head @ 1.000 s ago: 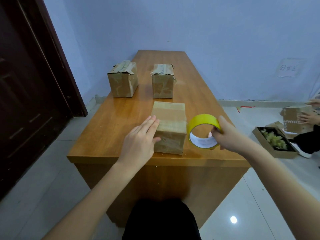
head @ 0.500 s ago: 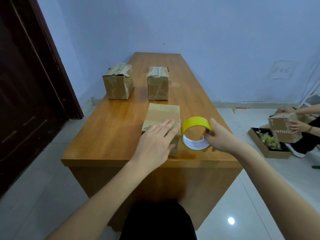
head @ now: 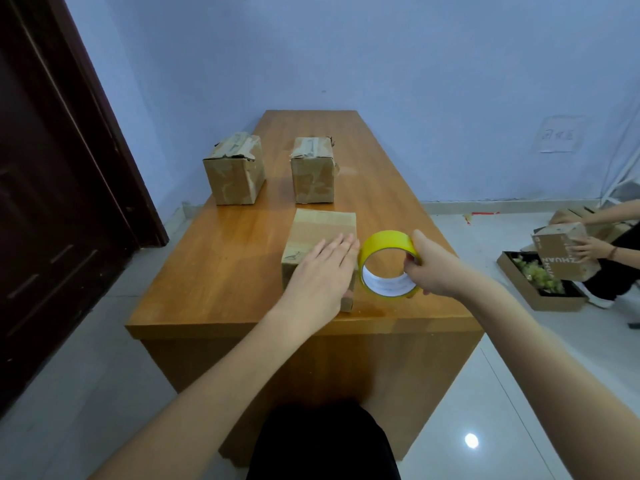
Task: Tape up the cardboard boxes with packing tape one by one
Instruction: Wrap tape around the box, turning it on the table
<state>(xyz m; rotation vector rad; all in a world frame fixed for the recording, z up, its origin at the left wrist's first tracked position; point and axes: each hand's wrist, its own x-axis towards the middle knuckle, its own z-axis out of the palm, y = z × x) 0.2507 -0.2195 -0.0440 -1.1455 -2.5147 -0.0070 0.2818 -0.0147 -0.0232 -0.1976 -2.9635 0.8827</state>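
A cardboard box (head: 322, 225) lies near the front edge of the wooden table (head: 221, 271). My left hand (head: 320, 275) rests flat on its top with straight fingers. Just right of the box, my right hand (head: 433, 268) grips a yellow roll of packing tape (head: 386, 242), held upright on edge with its white core facing me. Two more cardboard boxes stand farther back: one at the left (head: 235, 174) and one at the middle (head: 313, 174), both with torn, crumpled tape on top.
A dark wooden door (head: 59, 188) fills the left side. On the floor at the right, another person's hands (head: 585, 247) hold a printed carton (head: 561, 252) above an open tray box with greenish filling (head: 536, 282). The wall behind is pale blue.
My left hand slid from the box's left side onto its top. The tape roll came closer to the box's right side. The view shifted slightly.
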